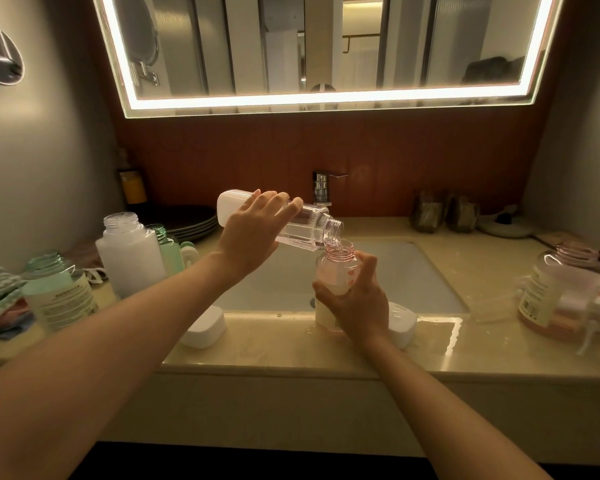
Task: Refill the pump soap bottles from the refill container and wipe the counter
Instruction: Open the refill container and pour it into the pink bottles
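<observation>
Right hand (355,303) gripping upright pink bottle (334,271), left hand (253,233) gripping refill container (309,226), mouth tilted down-right.

From my station, the tipped bottle (305,227) has its mouth just above the upright bottle (334,271), which stands on the counter (291,358) before the sink (413,282) (faucet (321,188) behind). Open bottles (129,261) stand left with plates (187,220) behind them, and a jug (561,292) stands right.

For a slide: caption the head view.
Left hand pours clear refill bottle into pink soap bottle held by right hand.
</observation>
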`<state>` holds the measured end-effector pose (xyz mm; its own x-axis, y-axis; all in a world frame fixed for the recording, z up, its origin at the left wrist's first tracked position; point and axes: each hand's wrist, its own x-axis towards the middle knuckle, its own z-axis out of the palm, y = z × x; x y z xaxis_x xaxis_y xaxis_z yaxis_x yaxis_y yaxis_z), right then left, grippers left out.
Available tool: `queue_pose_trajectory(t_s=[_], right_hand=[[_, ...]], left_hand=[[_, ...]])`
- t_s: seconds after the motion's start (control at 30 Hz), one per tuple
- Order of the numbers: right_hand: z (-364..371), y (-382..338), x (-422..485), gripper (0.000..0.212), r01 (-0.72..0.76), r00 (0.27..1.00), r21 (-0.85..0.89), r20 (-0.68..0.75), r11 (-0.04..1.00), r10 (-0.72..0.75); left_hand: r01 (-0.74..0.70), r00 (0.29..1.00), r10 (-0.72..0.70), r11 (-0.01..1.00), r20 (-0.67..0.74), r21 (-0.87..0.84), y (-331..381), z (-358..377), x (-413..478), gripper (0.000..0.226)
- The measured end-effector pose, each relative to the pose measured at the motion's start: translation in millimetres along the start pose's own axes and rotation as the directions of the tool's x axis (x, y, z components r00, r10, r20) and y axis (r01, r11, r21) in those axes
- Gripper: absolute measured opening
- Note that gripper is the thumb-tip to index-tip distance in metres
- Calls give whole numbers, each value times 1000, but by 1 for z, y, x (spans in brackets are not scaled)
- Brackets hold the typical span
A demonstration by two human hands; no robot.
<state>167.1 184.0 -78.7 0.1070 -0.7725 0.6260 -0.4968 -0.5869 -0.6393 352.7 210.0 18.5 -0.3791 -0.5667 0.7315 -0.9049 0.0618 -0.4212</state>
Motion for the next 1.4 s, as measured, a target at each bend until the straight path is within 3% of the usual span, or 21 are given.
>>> queue_pose_trajectory(t_s=[1.4], right_hand=[[1,2,1,77,-20,1000,-1,17,1000,20]], left_hand=[[-20,1000,20,999,16,26,-1,-1,4,84]])
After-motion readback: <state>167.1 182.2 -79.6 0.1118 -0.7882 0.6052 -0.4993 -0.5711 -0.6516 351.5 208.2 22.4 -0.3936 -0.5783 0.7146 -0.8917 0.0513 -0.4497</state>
